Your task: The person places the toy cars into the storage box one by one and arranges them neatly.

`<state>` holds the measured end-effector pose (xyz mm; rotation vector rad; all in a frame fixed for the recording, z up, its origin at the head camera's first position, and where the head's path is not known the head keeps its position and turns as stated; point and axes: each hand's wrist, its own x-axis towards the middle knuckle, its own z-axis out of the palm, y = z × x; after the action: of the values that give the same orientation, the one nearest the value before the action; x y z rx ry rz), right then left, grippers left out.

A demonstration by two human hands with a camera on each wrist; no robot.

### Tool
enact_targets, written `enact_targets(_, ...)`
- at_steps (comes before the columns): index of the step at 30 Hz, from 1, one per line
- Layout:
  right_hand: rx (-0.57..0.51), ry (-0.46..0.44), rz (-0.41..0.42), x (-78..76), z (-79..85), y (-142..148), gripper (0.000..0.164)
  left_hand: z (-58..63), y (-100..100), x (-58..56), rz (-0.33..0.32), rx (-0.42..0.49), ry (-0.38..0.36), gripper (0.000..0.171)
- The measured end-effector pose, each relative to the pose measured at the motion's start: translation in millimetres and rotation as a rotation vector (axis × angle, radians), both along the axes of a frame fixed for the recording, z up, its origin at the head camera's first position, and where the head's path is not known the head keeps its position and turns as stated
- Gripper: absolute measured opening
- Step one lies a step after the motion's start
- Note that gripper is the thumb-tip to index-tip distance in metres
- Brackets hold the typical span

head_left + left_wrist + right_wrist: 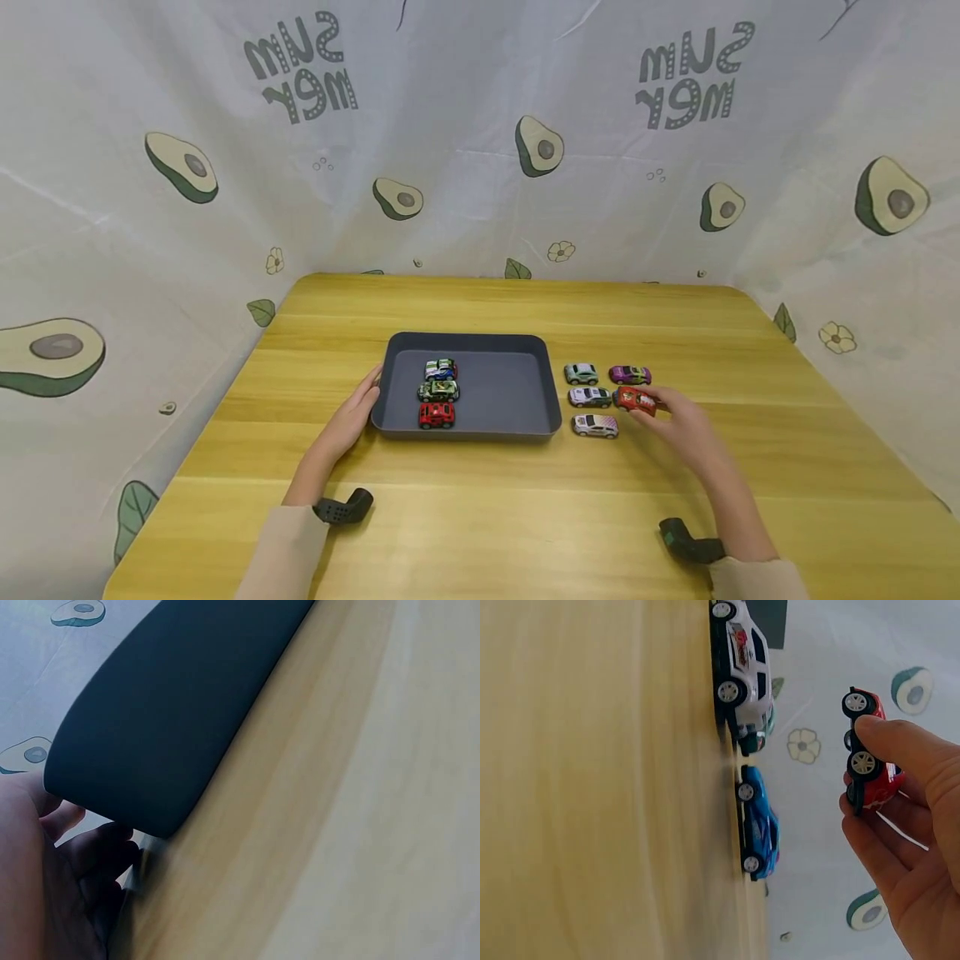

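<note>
My right hand [686, 425] pinches a red toy car [870, 750] between thumb and fingers. In the right wrist view it is held off the table, near a blue toy car [757, 825] that stands on the wood. My left hand [352, 421] rests against the left side of a dark grey tray [480, 437], its fingers at the tray's outer wall. Inside the tray, on its left half, a white and blue toy car [441, 369], a green patterned toy car [438, 391] and another red toy car [437, 415] form a column.
Right of the tray stand a pale green toy car [581, 373], a purple toy car [630, 375], a white and dark toy car [589, 397] and a white and pink toy car [596, 426]. The wooden table [480, 517] backs onto an avocado-print cloth [465, 125].
</note>
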<state>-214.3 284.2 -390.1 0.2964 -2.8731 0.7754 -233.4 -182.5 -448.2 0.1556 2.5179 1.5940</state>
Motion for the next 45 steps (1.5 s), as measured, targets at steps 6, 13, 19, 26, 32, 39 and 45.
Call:
enact_targets(6,0.001,0.011,-0.014,-3.9,3.4,-14,0.044,3.6,2,2.0,-0.008,0.022,-0.010,0.052)
enact_targets(13,-0.003,0.021,-0.006,-7.9,7.8,-32,0.045,3.8,2,2.8,-0.011,0.009,-0.001,0.052)
enact_targets(19,-0.012,0.026,0.030,-10.9,11.7,-50,0.043,3.0,2,3.5,-0.003,0.022,0.001,0.051)
enact_targets(26,-0.043,0.047,0.072,-13.7,12.4,-68,0.041,2.6,1,3.2,-0.004,0.016,-0.002,0.050)
enact_targets(32,-0.055,0.090,0.110,-17.4,13.1,-86,0.039,4.2,2,3.6,-0.005,0.012,-0.002,0.051)
enact_targets(39,-0.098,0.065,0.173,-20.2,16.6,-111,0.038,5.6,2,4.3,-0.002,0.020,-0.008,0.052)
enact_targets(45,-0.089,0.032,0.217,-19.9,16.5,-130,0.039,4.2,2,3.8,0.005,0.006,-0.010,0.050)
